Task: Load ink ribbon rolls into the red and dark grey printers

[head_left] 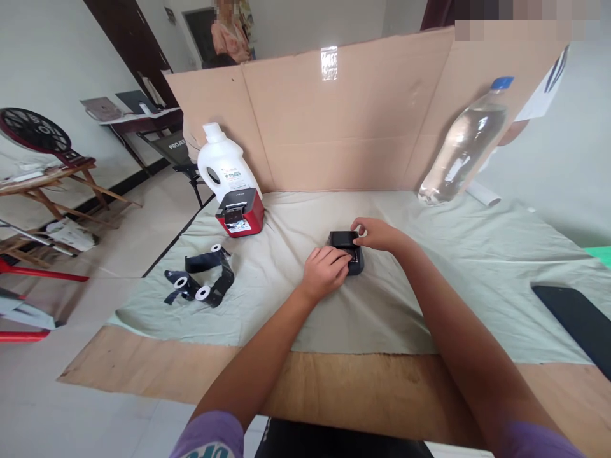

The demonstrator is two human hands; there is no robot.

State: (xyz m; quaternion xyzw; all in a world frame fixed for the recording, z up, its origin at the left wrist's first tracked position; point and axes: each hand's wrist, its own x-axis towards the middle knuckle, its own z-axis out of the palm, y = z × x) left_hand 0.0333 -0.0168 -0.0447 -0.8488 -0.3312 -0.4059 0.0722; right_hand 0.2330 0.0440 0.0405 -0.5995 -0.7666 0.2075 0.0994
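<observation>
A small black device (354, 267), boxy and with its lid (343, 239) raised, sits on the cloth in front of me. My left hand (325, 270) is closed over its left side, fingertips reaching into the opened part; what lies beneath them is hidden. At the lid's right edge, my right hand (378, 233) pinches with thumb and fingers. To the left lie loops of glossy black ribbon (222, 280) with several white-ended rolls. Behind the ribbon stands a red and black box-shaped machine (252, 216) with a slot in its front.
A white jug (222, 159) stands behind the red machine. A cardboard screen (344, 127) borders the back; a clear bottle with blue cap (470, 149) leans there. A black phone (573, 318) lies right. A person (230, 38) stands beyond. The wooden table edge (353, 381) is near me.
</observation>
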